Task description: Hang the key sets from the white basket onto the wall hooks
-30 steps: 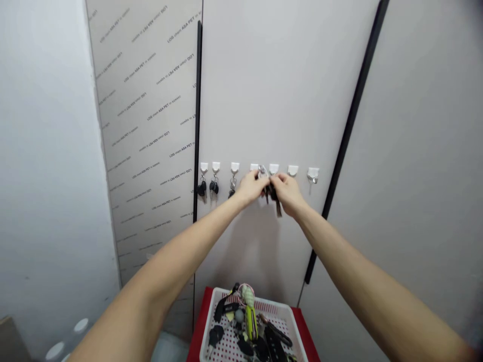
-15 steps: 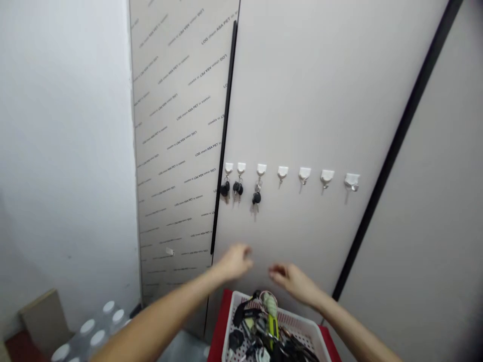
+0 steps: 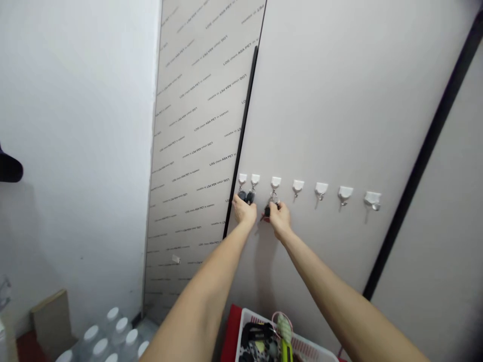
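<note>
My left hand [image 3: 246, 212] is up at the two leftmost hooks, its fingers curled about the black-headed keys [image 3: 249, 196] that hang there; some fingertips are hidden behind them. Just to the right, my right hand [image 3: 279, 217] pinches the bunch of keys [image 3: 267, 211] under the third hook [image 3: 276, 182]. That bunch's ring still reaches up to its hook. Farther right along the row, a white hook [image 3: 298, 186] and several more carry no keys.
Below my arms a white plastic basket [image 3: 241, 332] holds mixed items, among them a yellow-green handled thing [image 3: 286, 337], on something red [image 3: 231, 332]. Bottles with white caps [image 3: 101, 347] stand lower left. A black strip [image 3: 245, 120] runs along the panel edge.
Both hands have risen from above the basket to the hanging keys. My right hand has taken hold of the third bunch, and my left has closed around keys at the left. The view has shifted.
</note>
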The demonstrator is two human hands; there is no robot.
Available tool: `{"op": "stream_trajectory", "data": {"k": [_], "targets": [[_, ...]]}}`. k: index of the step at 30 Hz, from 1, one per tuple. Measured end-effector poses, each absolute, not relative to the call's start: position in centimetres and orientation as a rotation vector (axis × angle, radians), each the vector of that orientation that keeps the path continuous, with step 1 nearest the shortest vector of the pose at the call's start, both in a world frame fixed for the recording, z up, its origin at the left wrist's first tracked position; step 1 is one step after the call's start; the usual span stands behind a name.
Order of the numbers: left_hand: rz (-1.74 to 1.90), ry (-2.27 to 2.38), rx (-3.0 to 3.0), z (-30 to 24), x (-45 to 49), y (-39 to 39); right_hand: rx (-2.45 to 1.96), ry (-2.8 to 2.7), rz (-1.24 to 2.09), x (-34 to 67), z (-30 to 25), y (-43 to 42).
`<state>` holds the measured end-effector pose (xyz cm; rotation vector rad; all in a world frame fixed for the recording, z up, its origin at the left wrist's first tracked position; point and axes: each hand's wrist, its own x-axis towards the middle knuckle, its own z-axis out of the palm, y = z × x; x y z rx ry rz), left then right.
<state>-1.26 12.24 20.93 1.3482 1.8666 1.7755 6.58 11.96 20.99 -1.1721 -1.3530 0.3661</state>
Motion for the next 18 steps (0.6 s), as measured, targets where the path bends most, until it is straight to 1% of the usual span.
{"op": "stream_trajectory", "data": {"k": [2,5,8,10,14,18], "targets": [[1.757,1.827,1.435,21.7,-2.2,12.4,-1.206,-1.319,0.339,7.0,22.5,11.2],[1.644,1.810,1.623,23.7,-4.3,12.3,-1.262,-1.374,0.184,7.7,25.5,10.5],[1.391,1.759,1.812,26.6,-6.2,11.5,-1.319,-1.487,0.003,7.6,28.3,10.6],[1.188,1.702,1.881,28.7,-7.0,10.8,-1.351,-1.616,-0.024,7.1,29.6,10.8],[0.872,1.714,1.924,32.0,-7.7,10.1,-1.348,-1.875,-0.012,5.4,30.4,10.9],[0.666,1.699,1.900,32.9,-7.8,10.7,-1.381,-1.884,0.004,4.3,29.2,11.2]]}}
